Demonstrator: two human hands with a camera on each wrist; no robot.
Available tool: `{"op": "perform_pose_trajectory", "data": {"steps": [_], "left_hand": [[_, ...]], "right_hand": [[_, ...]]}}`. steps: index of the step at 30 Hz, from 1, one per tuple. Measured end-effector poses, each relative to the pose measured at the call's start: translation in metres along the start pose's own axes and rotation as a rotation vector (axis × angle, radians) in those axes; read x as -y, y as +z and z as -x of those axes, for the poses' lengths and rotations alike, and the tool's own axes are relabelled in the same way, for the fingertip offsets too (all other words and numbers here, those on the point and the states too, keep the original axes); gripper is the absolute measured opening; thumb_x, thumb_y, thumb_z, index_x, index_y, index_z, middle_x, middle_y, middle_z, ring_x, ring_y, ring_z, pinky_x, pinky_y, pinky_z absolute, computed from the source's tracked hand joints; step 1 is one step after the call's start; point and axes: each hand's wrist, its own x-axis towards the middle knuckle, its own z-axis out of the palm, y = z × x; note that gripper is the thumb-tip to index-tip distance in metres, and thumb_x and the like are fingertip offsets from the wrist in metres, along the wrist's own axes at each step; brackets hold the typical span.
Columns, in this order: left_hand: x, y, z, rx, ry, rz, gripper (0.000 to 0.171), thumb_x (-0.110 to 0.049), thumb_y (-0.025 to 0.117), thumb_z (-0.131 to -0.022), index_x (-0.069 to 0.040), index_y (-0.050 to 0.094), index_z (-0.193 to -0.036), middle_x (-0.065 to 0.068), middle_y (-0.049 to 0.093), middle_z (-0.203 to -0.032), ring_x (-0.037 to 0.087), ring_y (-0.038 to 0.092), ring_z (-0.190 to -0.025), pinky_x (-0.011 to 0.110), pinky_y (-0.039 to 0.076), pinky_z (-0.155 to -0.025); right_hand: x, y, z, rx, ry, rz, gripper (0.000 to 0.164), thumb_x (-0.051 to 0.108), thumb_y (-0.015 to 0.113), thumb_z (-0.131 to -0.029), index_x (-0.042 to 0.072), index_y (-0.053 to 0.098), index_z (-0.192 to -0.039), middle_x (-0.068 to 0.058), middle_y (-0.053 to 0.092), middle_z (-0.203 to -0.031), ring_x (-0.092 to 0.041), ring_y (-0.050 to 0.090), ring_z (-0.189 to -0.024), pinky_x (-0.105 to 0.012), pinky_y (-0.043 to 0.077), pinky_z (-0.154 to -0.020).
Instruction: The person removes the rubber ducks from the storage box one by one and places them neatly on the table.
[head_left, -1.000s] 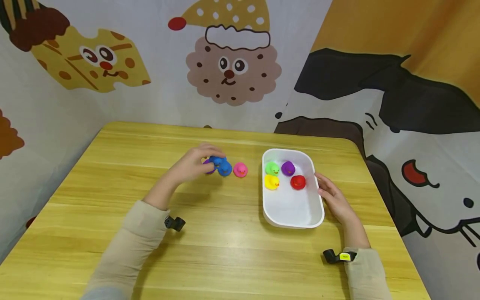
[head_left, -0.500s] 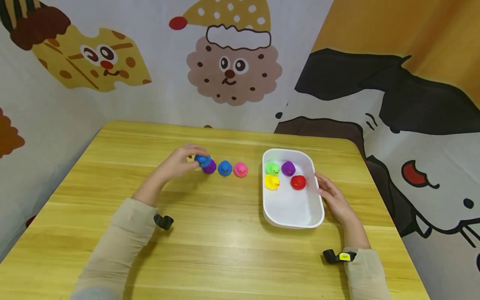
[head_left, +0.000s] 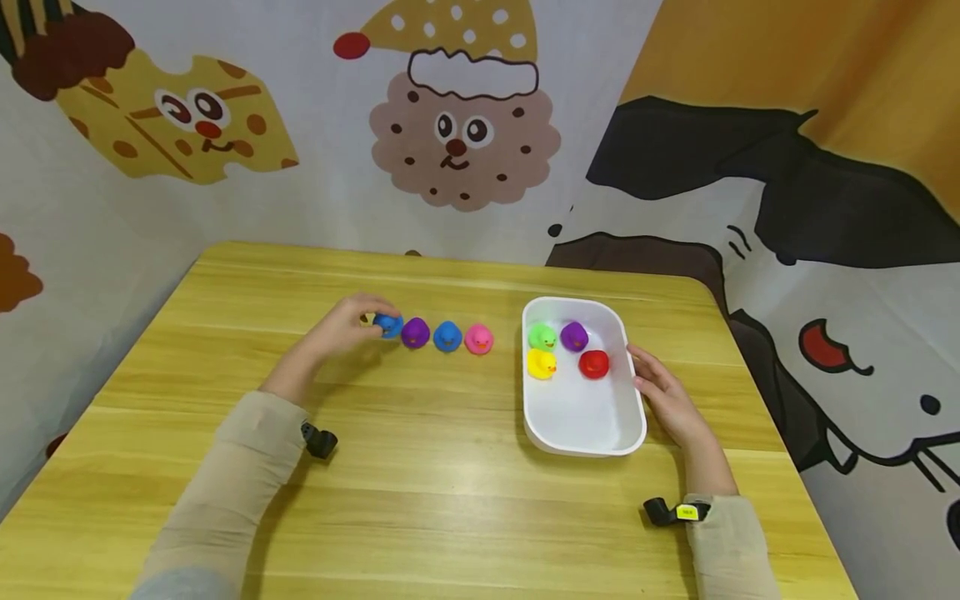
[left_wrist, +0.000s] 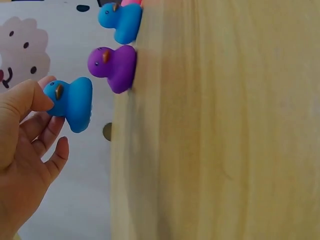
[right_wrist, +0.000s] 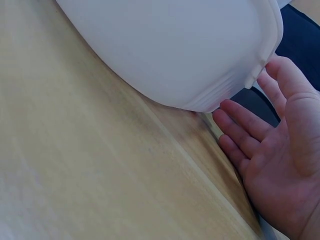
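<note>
My left hand (head_left: 347, 323) pinches a blue rubber duck (left_wrist: 75, 104) between thumb and fingers, at the left end of a row of ducks. In the left wrist view its base looks slightly raised off the table. To its right stand a purple duck (head_left: 416, 333), a second blue duck (head_left: 447, 337) and a pink duck (head_left: 479, 339). My right hand (head_left: 671, 406) rests its fingertips against the right wall of a white plastic tub (head_left: 585, 433). Inside the tub are a green duck (head_left: 542, 337), a yellow duck (head_left: 542, 364), a purple duck (head_left: 574, 337) and a red duck (head_left: 594, 364).
Everything stands on a wooden table (head_left: 420, 517), whose far edge meets a cartoon-printed curtain (head_left: 300, 225). Each wrist wears a small black camera, the left one (head_left: 320, 441) and the right one (head_left: 675, 512).
The left hand has carried its blue duck leftward, from above the other blue duck, past the purple one, then lower to the row's left end. Right hand and tub have stayed put.
</note>
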Motion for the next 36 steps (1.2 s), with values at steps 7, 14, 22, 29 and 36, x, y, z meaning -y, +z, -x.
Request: {"op": "perform_pose_trajectory", "data": {"steps": [7, 14, 22, 29, 36], "left_hand": [[0.008, 0.003, 0.001, 0.002, -0.071, 0.033, 0.029, 0.011, 0.056, -0.085, 0.008, 0.065, -0.112, 0.023, 0.059, -0.118, 0.036, 0.05, -0.112, 0.046, 0.046, -0.084], [-0.011, 0.001, 0.005, 0.016, -0.069, 0.058, 0.028, 0.017, 0.054, -0.083, 0.016, 0.062, -0.111, 0.031, 0.058, -0.116, 0.042, 0.053, -0.108, 0.045, 0.048, -0.081], [0.014, 0.005, 0.003, 0.036, -0.08, 0.03, 0.027, 0.013, 0.054, -0.085, 0.012, 0.064, -0.11, 0.027, 0.06, -0.115, 0.038, 0.055, -0.101, 0.038, 0.049, -0.076], [0.027, 0.009, 0.002, 0.029, -0.109, 0.041, 0.029, 0.011, 0.054, -0.086, 0.008, 0.065, -0.113, 0.024, 0.06, -0.118, 0.034, 0.055, -0.1, 0.039, 0.048, -0.078], [0.027, 0.008, 0.001, 0.041, -0.081, 0.046, 0.032, 0.012, 0.053, -0.086, 0.008, 0.063, -0.116, 0.024, 0.059, -0.121, 0.037, 0.053, -0.111, 0.049, 0.045, -0.089]], "right_hand": [[-0.002, 0.0, 0.0, 0.001, -0.004, -0.008, 0.052, 0.014, 0.047, -0.102, 0.011, 0.03, -0.15, -0.037, 0.022, -0.146, -0.003, 0.046, -0.118, -0.017, 0.04, -0.093], [-0.001, 0.001, 0.0, 0.0, 0.006, -0.007, 0.052, 0.015, 0.047, -0.102, 0.011, 0.029, -0.151, -0.036, 0.022, -0.147, -0.002, 0.045, -0.118, -0.017, 0.04, -0.093], [0.0, 0.002, 0.0, 0.003, -0.002, -0.007, 0.052, 0.015, 0.048, -0.101, 0.011, 0.03, -0.15, -0.036, 0.022, -0.147, -0.002, 0.045, -0.118, -0.017, 0.039, -0.093], [-0.001, 0.002, 0.001, 0.006, -0.018, 0.004, 0.051, 0.013, 0.046, -0.102, 0.01, 0.03, -0.15, -0.037, 0.023, -0.146, -0.002, 0.045, -0.119, -0.018, 0.04, -0.093], [-0.001, 0.001, 0.001, -0.001, -0.018, 0.016, 0.051, 0.013, 0.046, -0.102, 0.009, 0.029, -0.15, -0.036, 0.023, -0.146, -0.001, 0.045, -0.119, -0.017, 0.039, -0.093]]}}
